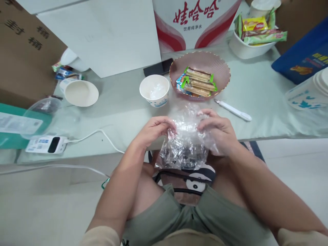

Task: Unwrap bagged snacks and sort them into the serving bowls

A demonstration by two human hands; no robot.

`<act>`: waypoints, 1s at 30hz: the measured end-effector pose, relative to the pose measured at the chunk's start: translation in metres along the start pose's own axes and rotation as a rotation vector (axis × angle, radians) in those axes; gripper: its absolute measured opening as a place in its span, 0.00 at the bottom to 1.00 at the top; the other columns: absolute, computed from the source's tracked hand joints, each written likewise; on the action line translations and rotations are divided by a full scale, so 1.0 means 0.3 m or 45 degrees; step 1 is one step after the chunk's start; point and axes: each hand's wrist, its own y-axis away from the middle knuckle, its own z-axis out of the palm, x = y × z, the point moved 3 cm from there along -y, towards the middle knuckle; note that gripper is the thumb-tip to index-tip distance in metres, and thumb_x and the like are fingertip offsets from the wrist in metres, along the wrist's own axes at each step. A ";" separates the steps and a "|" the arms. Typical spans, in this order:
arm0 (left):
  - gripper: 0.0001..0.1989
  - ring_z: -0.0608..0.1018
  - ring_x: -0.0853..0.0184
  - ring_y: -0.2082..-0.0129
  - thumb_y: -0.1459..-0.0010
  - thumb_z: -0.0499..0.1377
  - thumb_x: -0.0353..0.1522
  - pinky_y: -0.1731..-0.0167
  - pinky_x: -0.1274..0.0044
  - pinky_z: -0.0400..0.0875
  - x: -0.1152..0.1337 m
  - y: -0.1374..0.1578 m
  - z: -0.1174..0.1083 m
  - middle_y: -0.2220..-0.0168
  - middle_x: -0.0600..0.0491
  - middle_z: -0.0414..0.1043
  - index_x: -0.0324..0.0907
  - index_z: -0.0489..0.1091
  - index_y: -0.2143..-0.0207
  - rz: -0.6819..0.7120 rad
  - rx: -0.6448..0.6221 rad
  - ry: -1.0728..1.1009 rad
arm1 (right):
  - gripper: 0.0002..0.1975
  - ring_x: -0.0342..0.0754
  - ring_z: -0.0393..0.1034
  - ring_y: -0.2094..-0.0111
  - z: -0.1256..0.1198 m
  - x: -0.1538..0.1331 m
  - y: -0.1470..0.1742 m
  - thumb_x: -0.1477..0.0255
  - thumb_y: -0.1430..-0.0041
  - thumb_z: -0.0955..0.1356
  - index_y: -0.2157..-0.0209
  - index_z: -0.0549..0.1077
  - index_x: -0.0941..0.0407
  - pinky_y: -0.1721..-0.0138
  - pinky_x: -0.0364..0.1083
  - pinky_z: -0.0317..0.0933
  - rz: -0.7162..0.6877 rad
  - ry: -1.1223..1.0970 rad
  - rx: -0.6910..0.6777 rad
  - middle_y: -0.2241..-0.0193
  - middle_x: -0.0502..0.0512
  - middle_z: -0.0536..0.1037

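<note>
A crinkled clear plastic bag [183, 150] hangs over my lap at the table's front edge, stretched between both hands. My left hand [159, 128] pinches its upper left side, fingers curled inward. On the opposite side, my right hand [217, 128] grips the plastic, some of which drapes over the fingers and palm. What the bag holds, if anything, I cannot make out through the glare. Just beyond my left hand stands a paper cup [155, 90] with clear plastic inside. A white pen-like cutter [234, 110] lies past my right hand.
A pink ribbed bowl [222, 82] holds wrapped snack sticks, beside a black phone [159, 67]. A paper cup [82, 93] lies tipped at left, near a white power strip [47, 145] with a cable. At right are a snack-filled white bowl [249, 50] and stacked cups [307, 92].
</note>
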 end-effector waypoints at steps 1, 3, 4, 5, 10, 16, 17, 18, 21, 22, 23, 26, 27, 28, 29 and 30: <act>0.04 0.78 0.70 0.73 0.48 0.64 0.32 0.70 0.77 0.73 0.003 -0.002 -0.004 0.73 0.52 0.77 0.41 0.77 0.72 -0.001 0.009 0.010 | 0.09 0.54 0.73 0.52 -0.003 -0.003 0.001 0.70 0.45 0.71 0.78 0.80 0.48 0.53 0.55 0.69 0.006 -0.004 0.013 0.56 0.53 0.79; 0.03 0.77 0.70 0.73 0.51 0.63 0.30 0.70 0.77 0.72 0.007 -0.007 -0.012 0.73 0.53 0.77 0.41 0.77 0.74 -0.009 0.031 -0.018 | 0.12 0.53 0.72 0.54 -0.008 -0.007 0.004 0.74 0.47 0.69 0.80 0.79 0.48 0.53 0.54 0.67 0.026 -0.041 0.026 0.58 0.53 0.78; 0.04 0.77 0.70 0.73 0.53 0.62 0.29 0.69 0.78 0.72 0.007 -0.011 -0.015 0.74 0.52 0.78 0.41 0.77 0.75 -0.020 0.037 -0.057 | 0.12 0.52 0.72 0.56 -0.010 -0.009 0.005 0.75 0.48 0.68 0.80 0.80 0.48 0.54 0.54 0.67 0.034 -0.070 0.021 0.59 0.53 0.78; 0.05 0.77 0.69 0.72 0.53 0.61 0.30 0.69 0.77 0.71 0.005 -0.015 -0.018 0.73 0.52 0.78 0.41 0.78 0.76 -0.035 0.035 -0.100 | 0.12 0.52 0.72 0.57 -0.012 -0.010 0.006 0.76 0.50 0.67 0.79 0.80 0.48 0.55 0.54 0.67 0.040 -0.107 0.016 0.60 0.54 0.78; 0.21 0.78 0.65 0.72 0.42 0.56 0.45 0.68 0.74 0.72 -0.019 -0.029 -0.029 0.74 0.47 0.79 0.40 0.77 0.77 -0.055 0.167 -0.246 | 0.14 0.52 0.72 0.61 -0.001 -0.003 0.001 0.69 0.44 0.67 0.81 0.78 0.51 0.54 0.55 0.67 0.014 -0.033 0.010 0.63 0.56 0.76; 0.12 0.81 0.66 0.65 0.55 0.70 0.31 0.68 0.78 0.72 0.006 -0.015 -0.019 0.65 0.53 0.76 0.41 0.70 0.69 0.183 0.206 -0.316 | 0.30 0.53 0.70 0.49 0.029 0.071 -0.013 0.65 0.54 0.77 0.49 0.69 0.49 0.47 0.54 0.66 0.142 0.082 0.139 0.51 0.56 0.73; 0.15 0.82 0.66 0.64 0.56 0.70 0.29 0.69 0.78 0.73 0.010 -0.013 -0.017 0.64 0.55 0.75 0.42 0.69 0.66 0.220 0.179 -0.226 | 0.33 0.52 0.72 0.52 0.036 0.083 -0.015 0.65 0.54 0.78 0.46 0.66 0.49 0.49 0.53 0.68 0.196 0.037 0.088 0.54 0.55 0.75; 0.19 0.82 0.67 0.65 0.56 0.71 0.29 0.70 0.79 0.73 0.013 -0.012 -0.018 0.63 0.56 0.74 0.43 0.68 0.63 0.260 0.182 -0.136 | 0.31 0.51 0.73 0.56 0.042 0.090 -0.017 0.64 0.53 0.77 0.48 0.67 0.50 0.52 0.52 0.69 0.246 0.006 0.034 0.58 0.53 0.76; 0.30 0.83 0.67 0.66 0.57 0.73 0.30 0.68 0.78 0.74 0.013 -0.009 -0.017 0.62 0.58 0.75 0.49 0.64 0.53 0.283 0.239 0.120 | 0.14 0.47 0.72 0.67 0.051 0.088 -0.021 0.62 0.47 0.74 0.65 0.70 0.53 0.60 0.49 0.69 0.327 -0.094 0.003 0.71 0.49 0.76; 0.32 0.83 0.66 0.64 0.57 0.73 0.32 0.65 0.76 0.76 0.010 -0.009 -0.010 0.61 0.57 0.76 0.49 0.63 0.51 0.230 0.210 0.179 | 0.13 0.46 0.72 0.69 0.053 0.082 -0.022 0.61 0.46 0.74 0.69 0.69 0.53 0.60 0.49 0.69 0.332 -0.157 0.026 0.73 0.49 0.75; 0.32 0.84 0.64 0.62 0.56 0.74 0.34 0.62 0.74 0.76 0.006 -0.008 0.001 0.59 0.55 0.78 0.48 0.64 0.51 0.155 0.159 0.209 | 0.14 0.45 0.73 0.70 0.055 0.076 -0.023 0.60 0.46 0.74 0.70 0.68 0.53 0.60 0.49 0.69 0.332 -0.233 0.056 0.74 0.48 0.75; 0.21 0.84 0.62 0.61 0.54 0.72 0.36 0.61 0.74 0.76 0.002 -0.002 0.030 0.60 0.49 0.80 0.41 0.70 0.60 0.000 0.070 0.120 | 0.15 0.45 0.74 0.71 0.068 0.064 -0.024 0.59 0.49 0.75 0.67 0.69 0.52 0.63 0.49 0.71 0.344 -0.385 0.074 0.74 0.46 0.77; 0.17 0.83 0.64 0.63 0.52 0.71 0.36 0.64 0.76 0.75 0.005 0.000 0.034 0.62 0.50 0.80 0.41 0.70 0.63 -0.004 0.097 0.070 | 0.15 0.45 0.75 0.72 0.073 0.063 -0.023 0.60 0.49 0.75 0.66 0.70 0.52 0.64 0.48 0.71 0.348 -0.354 0.045 0.74 0.47 0.77; 0.14 0.82 0.67 0.67 0.51 0.69 0.35 0.68 0.78 0.74 0.009 0.003 0.034 0.65 0.51 0.80 0.41 0.69 0.65 0.003 0.138 0.025 | 0.14 0.45 0.74 0.72 0.077 0.062 -0.022 0.61 0.49 0.75 0.65 0.71 0.52 0.66 0.47 0.70 0.351 -0.294 0.009 0.74 0.47 0.78; 0.13 0.80 0.70 0.73 0.50 0.68 0.34 0.72 0.80 0.72 0.013 0.006 0.032 0.69 0.54 0.79 0.41 0.68 0.66 0.010 0.175 -0.015 | 0.13 0.44 0.74 0.74 0.081 0.063 -0.020 0.62 0.47 0.74 0.64 0.72 0.53 0.67 0.47 0.69 0.352 -0.224 -0.030 0.75 0.47 0.77; 0.12 0.76 0.73 0.78 0.49 0.67 0.33 0.76 0.81 0.69 0.016 0.009 0.030 0.73 0.56 0.77 0.42 0.67 0.65 0.006 0.198 -0.046 | 0.11 0.44 0.72 0.75 0.084 0.065 -0.019 0.63 0.46 0.73 0.64 0.73 0.53 0.70 0.46 0.68 0.352 -0.164 -0.058 0.76 0.47 0.77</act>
